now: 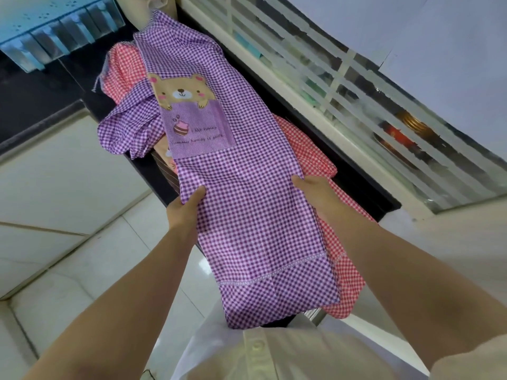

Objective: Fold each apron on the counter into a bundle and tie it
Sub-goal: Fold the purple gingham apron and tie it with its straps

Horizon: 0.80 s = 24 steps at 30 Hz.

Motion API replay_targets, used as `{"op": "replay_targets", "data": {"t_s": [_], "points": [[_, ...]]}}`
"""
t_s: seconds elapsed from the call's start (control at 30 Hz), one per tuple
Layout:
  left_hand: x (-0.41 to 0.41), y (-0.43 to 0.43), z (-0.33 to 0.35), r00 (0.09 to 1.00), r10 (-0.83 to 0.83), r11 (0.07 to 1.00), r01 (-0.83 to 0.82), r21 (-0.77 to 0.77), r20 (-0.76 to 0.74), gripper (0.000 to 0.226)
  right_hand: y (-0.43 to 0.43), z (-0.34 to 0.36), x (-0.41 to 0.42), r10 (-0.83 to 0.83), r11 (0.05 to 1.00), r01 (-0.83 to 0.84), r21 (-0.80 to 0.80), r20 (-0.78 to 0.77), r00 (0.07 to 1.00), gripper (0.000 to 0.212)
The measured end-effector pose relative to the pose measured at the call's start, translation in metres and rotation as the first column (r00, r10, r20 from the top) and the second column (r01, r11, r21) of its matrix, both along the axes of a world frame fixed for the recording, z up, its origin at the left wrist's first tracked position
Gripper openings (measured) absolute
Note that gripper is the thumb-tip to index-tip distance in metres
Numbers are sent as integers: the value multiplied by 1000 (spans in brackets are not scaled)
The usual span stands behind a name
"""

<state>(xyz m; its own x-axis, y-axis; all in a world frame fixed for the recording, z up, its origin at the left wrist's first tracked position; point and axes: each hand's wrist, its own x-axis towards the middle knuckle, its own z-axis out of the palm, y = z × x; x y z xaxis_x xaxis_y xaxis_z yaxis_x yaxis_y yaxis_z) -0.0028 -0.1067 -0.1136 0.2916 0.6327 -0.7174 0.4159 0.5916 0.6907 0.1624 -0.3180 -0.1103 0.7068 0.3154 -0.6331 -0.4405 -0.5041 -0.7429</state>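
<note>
1. The dark tabletop [356, 185] runs from 6 toward 12 o'clock.
2. The purple apron [247, 204] lies lengthwise on it, over a red apron [348, 272].
3. The left hand [186, 207] pinches its 9 o'clock edge, thumb on top.
4. The right hand [312, 189] grips its 3 o'clock edge.

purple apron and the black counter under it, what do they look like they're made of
The purple apron looks like thin woven cloth, perhaps polyester or a cotton blend: gingham checks, soft folds, a faint sheen and a stitched trim band. The counter looks like polished dark stone or laminate, hard to say which: its black surface is smooth and flat.
</note>
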Motion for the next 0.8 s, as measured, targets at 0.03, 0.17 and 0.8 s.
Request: {"op": "replay_targets", "data": {"t_s": [0.03, 0.17, 0.8], "points": [[0, 1, -1, 1000, -7, 1000, 7, 7, -4, 49, 0, 0, 1, -10, 1000, 10, -2, -3, 1000, 46], [1, 8, 0, 998, -55, 997, 57, -46, 32, 36, -3, -7, 5, -30, 998, 31, -51, 19, 999, 29], [4, 26, -11, 954, -300, 948, 296, -119, -16, 41, 14, -23, 2, -84, 945, 182, -273, 333, 939, 30]]}}
